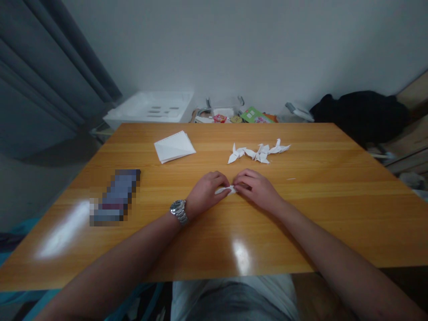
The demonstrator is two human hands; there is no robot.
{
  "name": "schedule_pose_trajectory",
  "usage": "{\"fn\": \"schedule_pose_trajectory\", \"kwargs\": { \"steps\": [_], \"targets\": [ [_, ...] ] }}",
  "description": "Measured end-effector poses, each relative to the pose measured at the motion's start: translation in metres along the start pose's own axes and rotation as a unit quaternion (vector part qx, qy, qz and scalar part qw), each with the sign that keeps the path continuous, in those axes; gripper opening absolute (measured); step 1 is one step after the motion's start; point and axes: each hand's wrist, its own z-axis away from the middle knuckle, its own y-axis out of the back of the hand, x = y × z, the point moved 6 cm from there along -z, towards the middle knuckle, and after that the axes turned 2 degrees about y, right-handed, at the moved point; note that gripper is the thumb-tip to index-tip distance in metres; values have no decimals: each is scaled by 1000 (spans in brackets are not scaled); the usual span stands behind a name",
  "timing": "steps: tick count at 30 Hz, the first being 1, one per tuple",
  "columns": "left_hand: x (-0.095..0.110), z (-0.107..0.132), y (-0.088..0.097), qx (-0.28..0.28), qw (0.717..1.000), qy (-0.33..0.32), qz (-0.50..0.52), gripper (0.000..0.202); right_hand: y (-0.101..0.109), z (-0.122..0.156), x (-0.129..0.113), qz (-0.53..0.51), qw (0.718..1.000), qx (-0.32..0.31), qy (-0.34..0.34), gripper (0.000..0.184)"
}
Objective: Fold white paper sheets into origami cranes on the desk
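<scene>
A small piece of folded white paper (230,189) lies between my hands, low over the middle of the table. My left hand (211,186), with a metal watch (179,211) on its wrist, pinches the paper's left part between thumb and fingers. From the other side, my right hand (257,189) grips the right end with its fingertips. Fingers cover much of the paper, so its full shape is hidden. Beyond my right hand, several folded white paper cranes (261,153) lie close together in a row.
Left of the cranes is a stack of white paper sheets (174,146). A phone-like device (117,196), blurred out, lies on the wooden table (200,249) at left. A thin white paper strip (291,179) is at right. Behind the table stands a white plastic bin (150,107).
</scene>
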Motion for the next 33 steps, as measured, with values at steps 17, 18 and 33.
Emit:
{"fn": "schedule_pose_trajectory", "kwargs": {
  "steps": [17, 18, 33],
  "targets": [
    [3, -1, -1, -3, 998, -12, -55, 15, -8, -1, -6, 62, 997, -33, 15, 6],
    [4, 0, -1, -4, 998, -15, -61, 13, -8, -1, -6, 67, 997, -35, 16, 6],
    [11, -1, -6, -31, 985, -39, -167, 11, -13, 0, -16, 142, 985, -58, 84, 9]
  ]
}}
